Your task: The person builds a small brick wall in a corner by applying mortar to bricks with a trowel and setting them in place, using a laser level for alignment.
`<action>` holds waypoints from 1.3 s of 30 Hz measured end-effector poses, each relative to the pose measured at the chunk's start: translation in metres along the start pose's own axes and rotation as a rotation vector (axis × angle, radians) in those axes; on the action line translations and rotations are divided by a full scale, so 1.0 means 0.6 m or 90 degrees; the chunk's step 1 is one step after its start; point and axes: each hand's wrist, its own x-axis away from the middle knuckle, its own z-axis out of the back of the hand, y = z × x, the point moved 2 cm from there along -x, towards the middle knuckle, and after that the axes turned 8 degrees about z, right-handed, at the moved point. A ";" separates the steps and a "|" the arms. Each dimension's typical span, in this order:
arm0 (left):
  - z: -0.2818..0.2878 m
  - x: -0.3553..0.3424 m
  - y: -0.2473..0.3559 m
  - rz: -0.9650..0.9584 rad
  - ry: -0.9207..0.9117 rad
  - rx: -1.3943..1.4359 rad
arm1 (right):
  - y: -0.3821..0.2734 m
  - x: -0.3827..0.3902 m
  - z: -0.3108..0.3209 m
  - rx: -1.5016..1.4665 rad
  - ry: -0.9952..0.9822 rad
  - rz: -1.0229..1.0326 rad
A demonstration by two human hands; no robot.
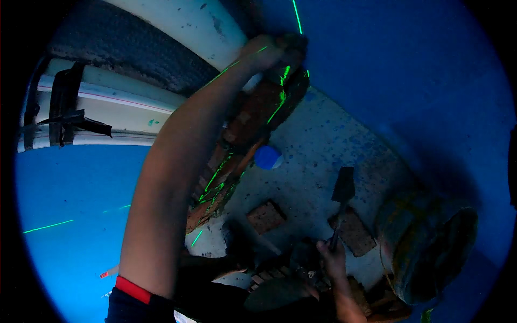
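Note:
My left arm reaches far up across the view, and my left hand (274,51) is at the far end of a low brick wall (245,121), against the blue wall. Its fingers look curled in deep shadow; what they hold, if anything, I cannot make out. At the lower right my right hand (335,259) grips the handle of a trowel (344,185), blade pointing away from me. Beneath the trowel a loose brick (358,232) lies on the floor. A bright green laser line runs over the brick wall and my left forearm.
Another loose brick (266,216) and a round blue-and-white object (267,157) lie on the speckled floor (307,183). A dirty bucket (428,242) leans at the right. White pipes (124,107) bound with black tape run at the left. The blue wall (398,70) borders the right.

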 end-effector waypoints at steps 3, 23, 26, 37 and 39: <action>0.003 0.001 0.003 -0.048 -0.075 -0.036 | 0.022 -0.012 0.004 0.039 0.006 -0.003; -0.007 0.040 0.020 -0.075 0.054 -0.056 | -0.012 -0.048 -0.037 0.000 -0.015 0.136; -0.007 0.028 0.012 -0.039 0.033 -0.082 | -0.038 -0.038 -0.048 -0.033 -0.051 -0.019; 0.007 0.013 0.034 -0.099 -0.113 -0.151 | -0.282 -0.071 -0.072 0.312 -0.101 0.248; 0.009 -0.001 0.033 -0.118 -0.106 -0.161 | -0.295 -0.073 -0.078 0.319 -0.104 0.215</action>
